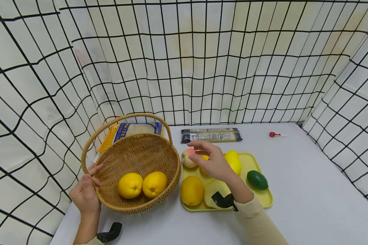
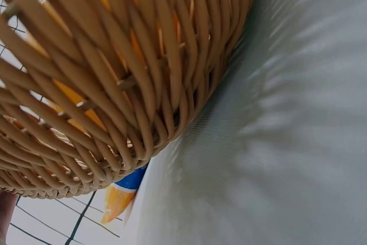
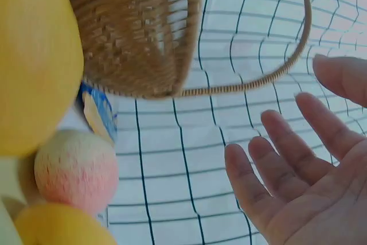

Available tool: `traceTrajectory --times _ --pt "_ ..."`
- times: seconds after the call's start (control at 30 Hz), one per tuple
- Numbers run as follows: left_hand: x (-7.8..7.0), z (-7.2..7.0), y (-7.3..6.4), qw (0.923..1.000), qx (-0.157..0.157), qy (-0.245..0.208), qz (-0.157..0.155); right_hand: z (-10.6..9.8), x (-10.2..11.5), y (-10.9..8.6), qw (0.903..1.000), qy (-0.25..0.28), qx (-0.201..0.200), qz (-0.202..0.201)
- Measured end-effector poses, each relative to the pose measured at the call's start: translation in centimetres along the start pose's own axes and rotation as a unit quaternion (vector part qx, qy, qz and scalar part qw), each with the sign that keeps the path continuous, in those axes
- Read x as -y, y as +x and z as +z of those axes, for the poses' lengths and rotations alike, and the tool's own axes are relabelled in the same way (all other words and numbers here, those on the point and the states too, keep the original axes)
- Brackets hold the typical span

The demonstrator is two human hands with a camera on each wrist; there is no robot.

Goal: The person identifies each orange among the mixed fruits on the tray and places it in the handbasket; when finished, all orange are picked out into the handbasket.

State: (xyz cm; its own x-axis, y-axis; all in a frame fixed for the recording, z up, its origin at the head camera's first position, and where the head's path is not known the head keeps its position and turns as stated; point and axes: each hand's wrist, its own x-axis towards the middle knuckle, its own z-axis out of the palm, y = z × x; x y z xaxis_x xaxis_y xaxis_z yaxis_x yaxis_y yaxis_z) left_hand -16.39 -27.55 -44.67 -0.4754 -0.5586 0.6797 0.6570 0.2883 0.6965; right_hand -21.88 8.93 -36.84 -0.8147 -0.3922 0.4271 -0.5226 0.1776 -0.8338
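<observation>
Woven brown wicker, seen from the head: a basket [image 1: 135,153] tilts toward the viewer on the white bench [image 1: 312,190], left of a yellow tray [image 1: 267,201] of fruit. Two yellow fruits [image 1: 130,185] lie inside. Of the hands, the left [image 1: 87,195] grips the basket's left rim; the right [image 1: 213,161] hovers over the tray, fingers loosely bent, holding nothing.

Left wrist view: the basket's slatted side slopes above the bench, with a sliver of hand at the edge. It looks light and fairly stiff; rim or arched handle should give sure holds, though the round fruits could roll.

Right wrist view: fingers spread, apart from the basket; a pinkish peach [image 3: 76,170] nearby looks smooth, best cupped around its middle.
</observation>
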Motion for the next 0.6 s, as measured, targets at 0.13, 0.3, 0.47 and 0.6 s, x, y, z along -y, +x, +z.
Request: traceTrajectory --times 0.13,0.3,0.47,0.6 --pt "0.3 0.2 0.0 1.0000 -0.002 -0.008 0.004 -1.1 -0.7 0.0 0.9997 -0.012 -0.014 0.018" --pt "0.6 0.1 0.1 0.9997 -0.012 -0.018 0.011 -2.7 -1.4 0.0 0.9981 -0.016 -0.035 0.048" --pt "0.6 0.1 0.1 0.9997 -0.017 -0.017 0.009 -4.3 -2.8 -0.1 0.9963 -0.026 -0.048 0.067" --pt "0.5 0.2 0.1 0.9999 -0.014 -0.009 0.004 -5.3 -4.1 -0.4 0.9930 -0.033 -0.052 0.101"
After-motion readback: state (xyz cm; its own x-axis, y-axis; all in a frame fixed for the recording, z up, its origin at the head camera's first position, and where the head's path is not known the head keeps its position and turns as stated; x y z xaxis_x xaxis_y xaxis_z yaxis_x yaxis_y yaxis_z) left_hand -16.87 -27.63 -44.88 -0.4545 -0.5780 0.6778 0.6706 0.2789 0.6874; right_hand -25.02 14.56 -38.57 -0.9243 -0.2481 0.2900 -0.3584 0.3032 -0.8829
